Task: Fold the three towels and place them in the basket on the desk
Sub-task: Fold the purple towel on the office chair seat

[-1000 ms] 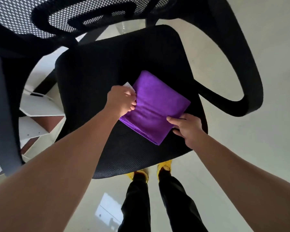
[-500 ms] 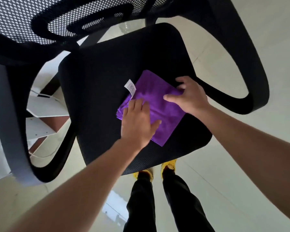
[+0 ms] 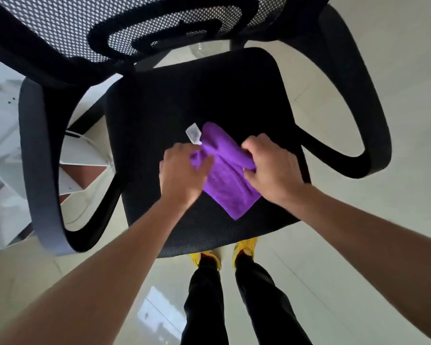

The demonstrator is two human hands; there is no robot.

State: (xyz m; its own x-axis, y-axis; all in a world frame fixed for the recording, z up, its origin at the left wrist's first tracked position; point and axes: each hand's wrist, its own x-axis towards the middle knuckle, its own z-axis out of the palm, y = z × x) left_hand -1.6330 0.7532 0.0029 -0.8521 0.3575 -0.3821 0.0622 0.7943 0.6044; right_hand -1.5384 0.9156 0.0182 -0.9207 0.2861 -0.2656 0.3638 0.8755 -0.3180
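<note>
Here, both grips clamp purple towel (image 3: 230,188) on black mesh chair seat (image 3: 159,115) — pale tiled floor (image 3: 358,282) below.

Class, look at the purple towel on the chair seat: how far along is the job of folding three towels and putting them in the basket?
Done: the purple towel already lies folded small on the black chair seat, white tag sticking out. In hand: the left hand and right hand both grip its far edge, apparently gathering it. Left: carrying it to the basket; no basket, desk or other towels are in view, so their progress cannot be judged.
</note>
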